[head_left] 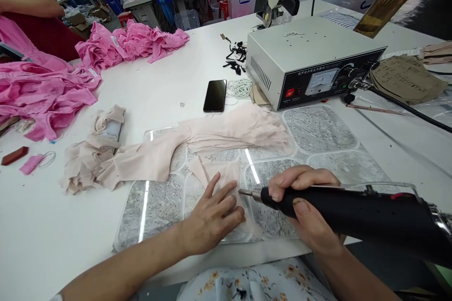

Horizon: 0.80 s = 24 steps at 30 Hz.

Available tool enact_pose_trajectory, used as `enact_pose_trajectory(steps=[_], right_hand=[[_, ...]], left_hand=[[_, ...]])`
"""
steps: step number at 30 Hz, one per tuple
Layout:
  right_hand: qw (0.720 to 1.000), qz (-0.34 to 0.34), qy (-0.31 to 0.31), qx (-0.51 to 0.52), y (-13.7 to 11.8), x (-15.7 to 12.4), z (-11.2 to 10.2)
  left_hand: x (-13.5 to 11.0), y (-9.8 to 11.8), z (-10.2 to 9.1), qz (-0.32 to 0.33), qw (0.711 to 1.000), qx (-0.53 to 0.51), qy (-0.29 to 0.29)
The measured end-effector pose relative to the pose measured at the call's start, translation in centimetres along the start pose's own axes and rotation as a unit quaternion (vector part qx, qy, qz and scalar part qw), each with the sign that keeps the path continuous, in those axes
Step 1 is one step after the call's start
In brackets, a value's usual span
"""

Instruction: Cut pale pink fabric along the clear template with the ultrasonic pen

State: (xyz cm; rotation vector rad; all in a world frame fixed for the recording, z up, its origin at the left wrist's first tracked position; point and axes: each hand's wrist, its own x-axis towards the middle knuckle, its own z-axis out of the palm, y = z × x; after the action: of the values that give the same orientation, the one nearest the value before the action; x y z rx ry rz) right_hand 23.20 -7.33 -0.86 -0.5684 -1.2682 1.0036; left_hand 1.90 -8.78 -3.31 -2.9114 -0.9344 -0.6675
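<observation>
My left hand point(215, 216) lies on a small piece of thin beige fabric point(212, 169), its fingers spread and pressing it flat. Beneath the fabric is a grey marble-patterned mat point(155, 211). My right hand point(312, 211) is wrapped around a black handheld ultrasonic tool point(356, 211). Its narrow metal tip points left, close to the fabric's right edge near my left fingertips; whether it touches is unclear. Beyond my hands, a layered stack of beige fabric pieces point(233, 129) lies across the mat. More beige pieces point(137, 157) trail left into a crumpled heap point(84, 162).
A control box point(318, 56) with a dial and a cable stands at the back right. Near it are a phone point(214, 96), coiled white cord point(240, 89) and black clips point(236, 56). Pink garments point(45, 89) cover the left, beside another person point(35, 14). A green-lidded bottle point(388, 2) stands far right.
</observation>
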Motion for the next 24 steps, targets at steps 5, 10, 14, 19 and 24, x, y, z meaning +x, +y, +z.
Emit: enact_pose_trajectory(steps=[5,10,14,19,24], right_hand=[[1.000,0.014,0.003,0.014,-0.7,0.0,0.1],[0.999,0.031,0.001,0.009,-1.2,-0.2,-0.1],[0.999,0.036,0.008,0.008,-1.1,-0.3,-0.1],[1.000,0.027,0.004,0.006,-0.9,-0.2,0.1],[1.000,0.024,0.007,0.013,-0.8,0.0,0.2]], left_hand=[[-0.1,0.0,0.0,0.007,1.000,-0.001,-0.002],[-0.1,-0.1,0.0,0.007,1.000,-0.003,0.002],[0.0,0.0,-0.1,0.008,1.000,-0.002,0.003],[0.1,0.0,-0.2,0.007,1.000,0.002,0.001],[-0.1,-0.1,-0.1,0.008,1.000,-0.006,-0.001]])
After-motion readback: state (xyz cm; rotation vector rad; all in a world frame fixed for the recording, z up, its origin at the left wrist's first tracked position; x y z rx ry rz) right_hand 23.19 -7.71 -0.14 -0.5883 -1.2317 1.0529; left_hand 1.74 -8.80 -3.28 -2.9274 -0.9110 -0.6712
